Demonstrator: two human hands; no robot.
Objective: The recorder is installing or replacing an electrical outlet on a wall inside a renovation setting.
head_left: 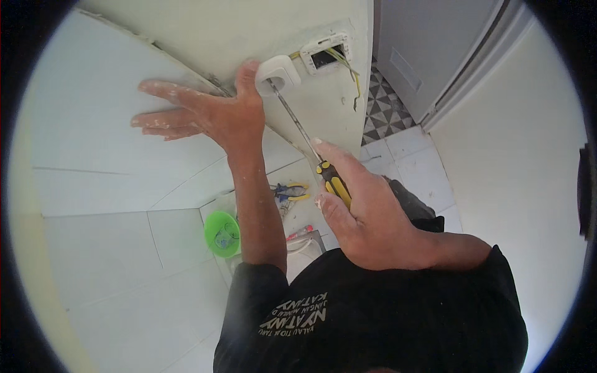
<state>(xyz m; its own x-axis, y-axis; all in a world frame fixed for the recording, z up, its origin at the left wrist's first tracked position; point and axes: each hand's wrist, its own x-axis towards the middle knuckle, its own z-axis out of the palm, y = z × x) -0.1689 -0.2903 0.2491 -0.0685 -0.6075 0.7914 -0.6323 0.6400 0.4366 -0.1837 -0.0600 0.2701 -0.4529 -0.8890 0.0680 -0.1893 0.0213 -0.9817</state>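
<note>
On the pale wall [205, 37], a white socket [284, 66] sits beside an open white frame [319, 45], the tip of a screwdriver [323, 166] reaching into the socket's round recess. The fingers of the right hand [376, 214] are wrapped around the yellow-and-black handle, while the left hand [233, 119] sets its thumb at the socket's edge, its other fingers spread and gripping nothing. The socket appears placed but its fastening unfinished; the neighbouring frame remains uncovered, loose wires [356, 88] hanging from it.
</note>
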